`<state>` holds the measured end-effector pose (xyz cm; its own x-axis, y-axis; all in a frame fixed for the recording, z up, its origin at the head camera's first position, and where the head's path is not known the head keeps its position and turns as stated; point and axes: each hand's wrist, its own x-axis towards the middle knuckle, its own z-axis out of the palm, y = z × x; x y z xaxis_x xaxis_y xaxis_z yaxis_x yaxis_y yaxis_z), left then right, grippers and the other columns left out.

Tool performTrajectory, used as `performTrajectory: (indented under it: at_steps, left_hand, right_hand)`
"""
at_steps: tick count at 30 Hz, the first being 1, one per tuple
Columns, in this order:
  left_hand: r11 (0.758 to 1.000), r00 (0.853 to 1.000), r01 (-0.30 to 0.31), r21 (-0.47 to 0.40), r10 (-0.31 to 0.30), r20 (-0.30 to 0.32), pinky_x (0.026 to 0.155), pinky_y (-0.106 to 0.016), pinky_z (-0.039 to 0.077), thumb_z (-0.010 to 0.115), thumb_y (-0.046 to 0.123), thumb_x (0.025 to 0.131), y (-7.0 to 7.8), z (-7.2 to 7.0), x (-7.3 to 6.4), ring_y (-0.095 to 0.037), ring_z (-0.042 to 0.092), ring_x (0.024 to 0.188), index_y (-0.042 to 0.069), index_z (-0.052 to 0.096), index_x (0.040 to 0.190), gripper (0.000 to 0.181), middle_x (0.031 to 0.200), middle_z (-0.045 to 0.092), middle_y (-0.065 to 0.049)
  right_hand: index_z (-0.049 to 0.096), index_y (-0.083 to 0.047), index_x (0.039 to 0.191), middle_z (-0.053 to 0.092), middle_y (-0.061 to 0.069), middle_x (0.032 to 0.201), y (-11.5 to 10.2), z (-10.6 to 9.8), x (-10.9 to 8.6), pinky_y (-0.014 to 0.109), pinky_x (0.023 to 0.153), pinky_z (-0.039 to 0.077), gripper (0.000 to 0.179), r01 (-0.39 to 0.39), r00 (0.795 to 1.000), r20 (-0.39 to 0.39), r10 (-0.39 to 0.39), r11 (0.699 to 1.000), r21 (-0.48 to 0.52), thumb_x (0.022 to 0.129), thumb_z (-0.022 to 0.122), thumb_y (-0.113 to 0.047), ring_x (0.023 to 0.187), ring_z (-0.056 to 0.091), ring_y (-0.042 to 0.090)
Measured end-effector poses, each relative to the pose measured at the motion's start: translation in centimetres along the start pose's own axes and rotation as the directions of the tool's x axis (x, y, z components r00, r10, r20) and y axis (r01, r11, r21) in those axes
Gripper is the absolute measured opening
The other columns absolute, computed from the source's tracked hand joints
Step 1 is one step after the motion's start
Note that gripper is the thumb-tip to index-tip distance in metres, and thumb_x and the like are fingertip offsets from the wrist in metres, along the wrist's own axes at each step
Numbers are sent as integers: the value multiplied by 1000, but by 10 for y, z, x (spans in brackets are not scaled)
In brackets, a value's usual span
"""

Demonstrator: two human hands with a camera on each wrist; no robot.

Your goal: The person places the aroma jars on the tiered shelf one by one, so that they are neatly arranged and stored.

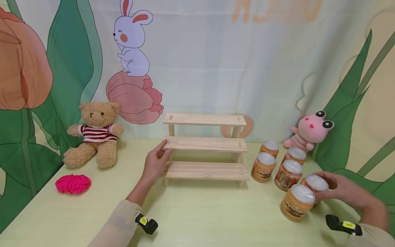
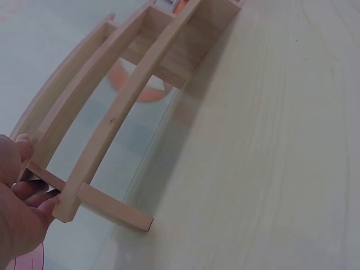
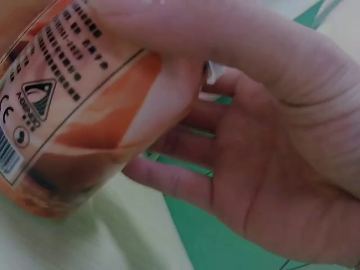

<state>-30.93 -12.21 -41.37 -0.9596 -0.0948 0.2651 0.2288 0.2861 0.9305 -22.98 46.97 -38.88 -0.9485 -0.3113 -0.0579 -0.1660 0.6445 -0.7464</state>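
A three-tier wooden shelf [image 1: 205,144] stands mid-table. My left hand [image 1: 156,161] grips the left end of its middle tier, thumb on top; the left wrist view shows the fingers curled below the board [image 2: 84,121]. At the right, my right hand [image 1: 345,192] holds a jar [image 1: 316,183] with an orange label and silvery lid between thumb and fingers. The right wrist view shows the printed side of that jar [image 3: 95,112] close up. Directly in front of it stands another jar [image 1: 297,202], partly covering it. Several similar jars [image 1: 263,167] stand upright behind, right of the shelf.
A teddy bear [image 1: 97,137] in a striped shirt sits at the back left, with a pink yarn bundle [image 1: 73,184] in front. A pink frog plush [image 1: 310,132] leans at the back right. A printed curtain [image 1: 197,68] hangs behind the table [image 1: 216,219].
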Motion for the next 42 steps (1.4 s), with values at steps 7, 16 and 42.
performTrajectory:
  at_steps: [7,16,42]
  left_hand:
    - [1000,1000,-4,-8,4,-14,68,-20,47,61,30,102,-2,0,0,-22,57,85,14,48,150,53,100,68,-13]
    - [999,999,-35,23,35,-8,76,-19,51,63,29,100,0,0,0,-25,64,98,10,45,152,58,111,71,-17]
    - [999,999,-8,-53,6,-41,85,-32,58,57,18,104,-2,-2,3,-20,57,117,11,56,143,40,139,58,-12]
  right_hand:
    - [51,15,136,69,-2,109,3,0,-3,24,74,56,59,10,977,-214,-19,999,-42,90,76,-11,94,62,5]
    - [62,-12,135,61,-27,101,-40,-17,-16,10,68,51,46,107,862,-495,-111,994,-36,91,74,-5,87,60,-5]
    - [64,2,129,67,13,106,-153,63,64,28,66,59,44,361,884,-306,-353,932,-35,89,77,-10,87,63,18]
